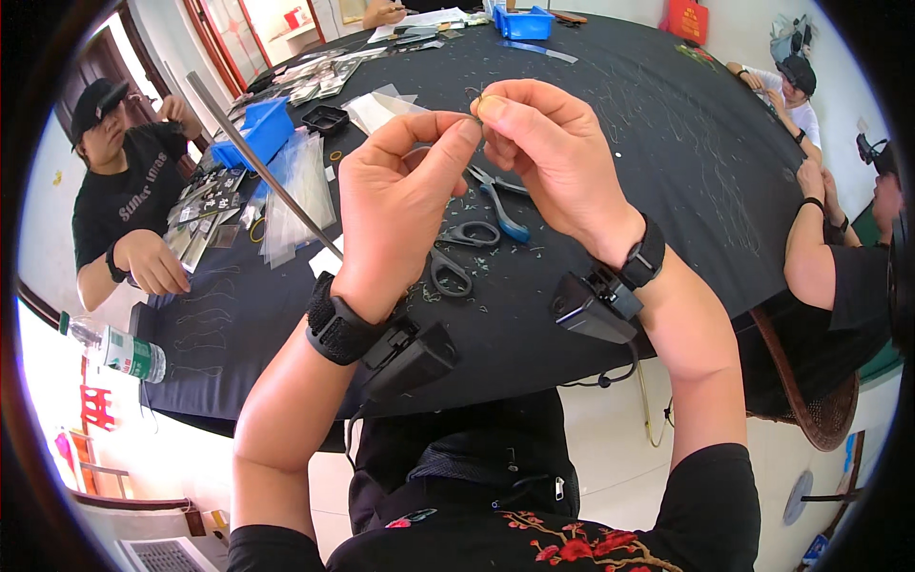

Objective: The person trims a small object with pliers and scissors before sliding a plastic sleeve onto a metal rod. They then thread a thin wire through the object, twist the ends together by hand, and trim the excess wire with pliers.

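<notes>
I judge a knotting step: my left hand [396,205] and right hand [548,157] fingers pinch a thin wire loop [474,95] closed above the counter [667,172]; next needs steady pulling.

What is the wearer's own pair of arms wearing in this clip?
Both forearms are bare; short black sleeves end above the elbows. The left hand has a wide black fabric wrist strap carrying a black boxy device with a cable. The right hand has a slimmer black band with a similar device.
</notes>
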Available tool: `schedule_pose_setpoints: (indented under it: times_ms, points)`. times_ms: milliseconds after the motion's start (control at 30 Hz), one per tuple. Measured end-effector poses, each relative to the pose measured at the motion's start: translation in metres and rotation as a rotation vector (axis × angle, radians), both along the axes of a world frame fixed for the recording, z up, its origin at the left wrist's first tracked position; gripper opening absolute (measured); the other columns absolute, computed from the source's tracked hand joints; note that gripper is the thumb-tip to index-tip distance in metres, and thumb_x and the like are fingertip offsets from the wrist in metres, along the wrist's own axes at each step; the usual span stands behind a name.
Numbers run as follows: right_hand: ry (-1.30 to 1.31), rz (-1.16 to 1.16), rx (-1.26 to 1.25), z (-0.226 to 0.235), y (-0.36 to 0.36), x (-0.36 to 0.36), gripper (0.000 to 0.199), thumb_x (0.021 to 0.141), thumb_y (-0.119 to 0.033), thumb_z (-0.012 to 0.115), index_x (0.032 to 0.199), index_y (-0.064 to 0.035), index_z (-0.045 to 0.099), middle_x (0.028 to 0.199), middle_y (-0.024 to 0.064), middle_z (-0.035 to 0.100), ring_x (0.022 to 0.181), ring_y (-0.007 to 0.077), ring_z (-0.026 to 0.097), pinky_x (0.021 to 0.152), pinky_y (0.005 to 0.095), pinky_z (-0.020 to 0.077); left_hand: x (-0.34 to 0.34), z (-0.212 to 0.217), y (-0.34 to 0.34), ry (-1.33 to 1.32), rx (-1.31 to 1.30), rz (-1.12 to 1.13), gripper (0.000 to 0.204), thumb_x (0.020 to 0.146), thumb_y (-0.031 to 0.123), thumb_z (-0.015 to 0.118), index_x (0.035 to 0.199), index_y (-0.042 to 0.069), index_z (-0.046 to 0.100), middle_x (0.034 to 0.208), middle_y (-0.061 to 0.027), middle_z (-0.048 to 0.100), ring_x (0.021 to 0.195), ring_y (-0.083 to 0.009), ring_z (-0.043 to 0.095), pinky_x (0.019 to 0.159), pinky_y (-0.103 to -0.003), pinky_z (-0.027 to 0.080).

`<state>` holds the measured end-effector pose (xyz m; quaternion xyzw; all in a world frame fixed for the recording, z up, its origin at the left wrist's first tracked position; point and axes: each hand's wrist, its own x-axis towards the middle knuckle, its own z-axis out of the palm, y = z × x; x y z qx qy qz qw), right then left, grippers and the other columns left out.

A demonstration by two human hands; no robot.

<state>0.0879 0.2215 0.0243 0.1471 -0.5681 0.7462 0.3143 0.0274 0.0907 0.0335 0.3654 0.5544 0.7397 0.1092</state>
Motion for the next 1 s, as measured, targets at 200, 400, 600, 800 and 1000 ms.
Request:
schedule_pose_setpoints:
  times_ms: [200, 400, 600, 800, 1000]
  points:
    - [-0.032, 0.037, -0.018, -0.001, -0.003, 0.0, 0.015, 0.082, -0.014, 0.061, 0.09, -0.0011, 0.061, 0.073, 0.0, 0.058, 0.058, 0.004, 0.046, 0.051, 0.0179, 0.037, 0.0, -0.003, -0.009, -0.089, -0.117, -0.17, 0.014, 0.084, 0.016, 0.058, 0.09, 0.003, 0.056, 0.063, 0.0025, 0.053, 0.052, -0.0011, 0.045, 0.044, -0.015, 0.032]
    - [-0.026, -0.03, -0.08, -0.001, 0.002, -0.002, 0.011, 0.082, -0.012, 0.058, 0.086, -0.001, 0.06, 0.066, -0.0011, 0.054, 0.056, 0.0041, 0.046, 0.051, 0.0178, 0.0369, -0.004, -0.003, -0.029, -0.101, -0.265, -0.499, 0.01, 0.085, 0.015, 0.053, 0.086, 0.005, 0.053, 0.063, 0.0042, 0.049, 0.051, -0.0018, 0.041, 0.044, -0.016, 0.031]
    - [-0.007, -0.101, -0.147, -0.002, 0.005, -0.008, 0.01, 0.082, -0.011, 0.058, 0.083, -0.0013, 0.058, 0.062, -0.0017, 0.052, 0.052, 0.0042, 0.044, 0.047, 0.0179, 0.035, 0.01, -0.014, -0.055, 0.14, -0.529, -0.762, 0.01, 0.078, 0.01, 0.06, 0.078, 0.004, 0.052, 0.077, 0.0016, 0.044, 0.065, -0.0054, 0.039, 0.056, -0.019, 0.032]
    - [-0.073, -0.046, -0.057, -0.012, -0.009, -0.008, 0.01, 0.083, -0.011, 0.055, 0.082, -0.0017, 0.057, 0.063, -0.0029, 0.051, 0.052, 0.0031, 0.043, 0.047, 0.0178, 0.034, 0.01, -0.011, -0.054, 0.072, -0.578, -1.038, 0.012, 0.08, 0.011, 0.06, 0.075, 0.003, 0.055, 0.069, 0.0004, 0.046, 0.059, -0.0078, 0.041, 0.051, -0.021, 0.032]
    - [-0.17, -0.009, -0.02, -0.02, -0.019, -0.008, 0.006, 0.084, -0.008, 0.052, 0.083, -0.0021, 0.053, 0.062, -0.001, 0.046, 0.055, 0.0062, 0.041, 0.052, 0.0211, 0.0353, 0.028, -0.013, -0.034, 0.039, -0.693, -1.484, 0.019, 0.084, 0.019, 0.06, 0.084, 0.001, 0.062, 0.073, -0.0027, 0.056, 0.063, -0.0098, 0.054, 0.051, -0.022, 0.039]
